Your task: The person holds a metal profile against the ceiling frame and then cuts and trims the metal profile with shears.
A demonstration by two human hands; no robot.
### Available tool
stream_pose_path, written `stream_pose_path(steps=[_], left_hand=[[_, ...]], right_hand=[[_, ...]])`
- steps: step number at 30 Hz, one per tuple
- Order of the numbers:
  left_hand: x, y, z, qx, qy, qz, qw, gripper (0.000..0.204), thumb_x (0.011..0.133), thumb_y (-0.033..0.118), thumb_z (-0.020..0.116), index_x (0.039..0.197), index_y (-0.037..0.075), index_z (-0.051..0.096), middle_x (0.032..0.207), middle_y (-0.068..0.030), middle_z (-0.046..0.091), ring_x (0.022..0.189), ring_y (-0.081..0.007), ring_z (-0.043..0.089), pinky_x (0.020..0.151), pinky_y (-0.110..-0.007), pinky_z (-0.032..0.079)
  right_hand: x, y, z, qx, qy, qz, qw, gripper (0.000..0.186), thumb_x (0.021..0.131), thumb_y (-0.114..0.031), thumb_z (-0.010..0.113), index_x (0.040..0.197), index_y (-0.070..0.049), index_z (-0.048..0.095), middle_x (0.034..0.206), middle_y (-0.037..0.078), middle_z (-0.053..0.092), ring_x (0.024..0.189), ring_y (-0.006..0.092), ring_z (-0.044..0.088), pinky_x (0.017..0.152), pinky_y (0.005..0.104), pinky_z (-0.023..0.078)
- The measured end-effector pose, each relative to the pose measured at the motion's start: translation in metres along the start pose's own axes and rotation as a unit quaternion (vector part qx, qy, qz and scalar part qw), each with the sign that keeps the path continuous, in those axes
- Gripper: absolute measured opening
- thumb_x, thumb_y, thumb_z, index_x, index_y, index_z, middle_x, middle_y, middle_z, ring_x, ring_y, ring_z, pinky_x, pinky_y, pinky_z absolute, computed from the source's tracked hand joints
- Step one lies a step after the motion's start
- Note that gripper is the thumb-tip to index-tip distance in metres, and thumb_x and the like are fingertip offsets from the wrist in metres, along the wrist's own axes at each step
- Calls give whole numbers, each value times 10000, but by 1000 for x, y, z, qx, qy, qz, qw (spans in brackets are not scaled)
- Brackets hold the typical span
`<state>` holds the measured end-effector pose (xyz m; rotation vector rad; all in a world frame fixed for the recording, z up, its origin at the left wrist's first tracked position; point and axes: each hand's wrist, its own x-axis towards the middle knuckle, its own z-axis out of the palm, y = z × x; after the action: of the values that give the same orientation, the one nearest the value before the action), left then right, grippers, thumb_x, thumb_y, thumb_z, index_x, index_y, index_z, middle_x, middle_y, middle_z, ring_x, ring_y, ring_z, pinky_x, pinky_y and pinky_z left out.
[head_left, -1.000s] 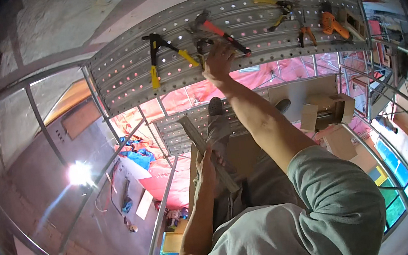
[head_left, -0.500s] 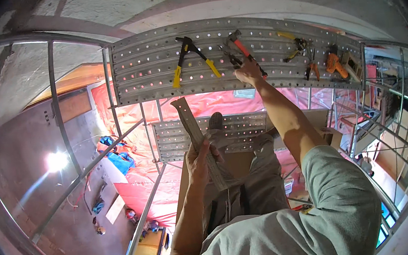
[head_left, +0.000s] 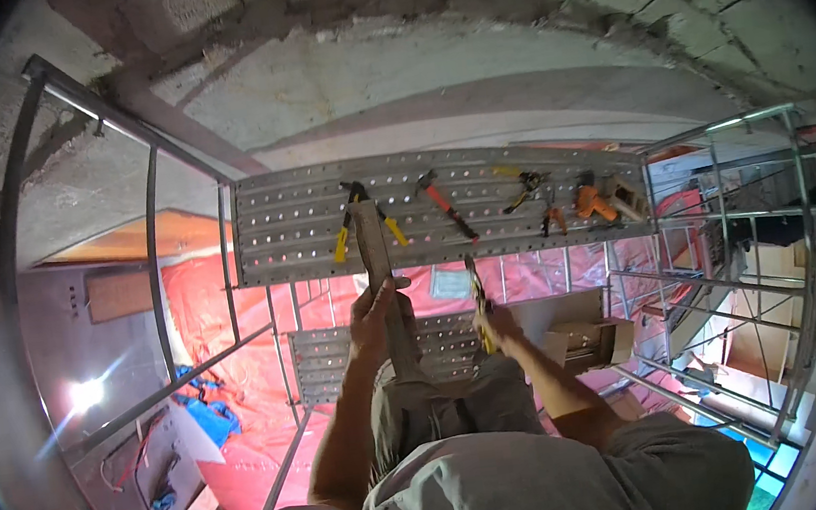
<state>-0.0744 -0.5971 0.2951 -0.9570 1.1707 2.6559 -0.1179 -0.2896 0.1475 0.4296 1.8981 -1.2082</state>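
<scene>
My left hand (head_left: 373,314) is closed on a long grey metal strip (head_left: 370,234), held upright in front of the upper perforated scaffold plank (head_left: 271,200). My right hand (head_left: 497,330) grips a cutting tool (head_left: 475,288) with metal jaws and some yellow on its handle, right of the strip and below the plank. On that plank lie a yellow-and-black long-handled tool (head_left: 341,248), partly behind the strip, a red-handled hammer (head_left: 445,208), a yellow-and-black tool (head_left: 525,186), orange-handled pliers (head_left: 553,220) and an orange power tool (head_left: 593,202) beside a small box.
Scaffold frames with rungs (head_left: 157,263) flank me left and right (head_left: 752,266). A lower plank (head_left: 324,360) holds an open cardboard box (head_left: 594,345). Far below are pink sheeting (head_left: 204,319), blue material (head_left: 210,419) and a lit lamp (head_left: 87,394). A concrete ceiling (head_left: 408,74) arches overhead.
My right hand has taken a tool from the upper plank and drawn it down toward my body. The view has tilted upward, showing more ceiling. The strip stands straighter.
</scene>
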Motion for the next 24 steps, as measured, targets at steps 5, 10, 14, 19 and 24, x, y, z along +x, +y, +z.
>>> stream_pose_path(steps=[5, 10, 14, 19, 24], left_hand=[[-10, 26, 26, 31, -45, 27, 998, 311, 1045, 376, 628, 983, 77, 690, 671, -42, 613, 529, -150, 600, 488, -312, 497], [-27, 34, 67, 50, -67, 34, 996, 314, 1023, 386, 665, 913, 94, 628, 665, -43, 604, 520, -145, 587, 469, -306, 478], [-37, 30, 109, 78, -91, 67, 991, 264, 1052, 330, 632, 979, 76, 643, 677, -35, 615, 531, -139, 585, 474, -295, 456], [-68, 44, 147, 112, -78, 116, 984, 283, 1050, 337, 634, 1051, 55, 665, 685, -40, 622, 524, -143, 587, 475, -298, 463], [-87, 53, 168, 131, -63, 130, 981, 288, 1041, 342, 647, 1085, 57, 655, 726, -48, 648, 557, -157, 624, 499, -311, 504]], right_hand=[[-93, 20, -9, -63, 26, -28, 997, 221, 785, -85, 782, 945, -39, 636, 732, 55, 639, 590, 173, 621, 556, 363, 515], [-121, 42, -25, -77, 20, -131, 988, 226, 800, -86, 781, 953, -53, 619, 727, 39, 618, 594, 166, 596, 559, 352, 487], [-127, 25, -56, -54, -34, -104, 993, 309, 826, -145, 778, 1055, -51, 592, 791, 38, 552, 774, 196, 548, 696, 397, 467], [-170, -44, -93, -102, -1, -211, 972, 346, 844, -134, 772, 1121, -36, 589, 795, 24, 540, 748, 180, 523, 685, 375, 463], [-212, -75, -123, -89, -29, -282, 955, 355, 865, -106, 772, 1173, -56, 601, 857, -1, 558, 751, 143, 516, 712, 343, 468]])
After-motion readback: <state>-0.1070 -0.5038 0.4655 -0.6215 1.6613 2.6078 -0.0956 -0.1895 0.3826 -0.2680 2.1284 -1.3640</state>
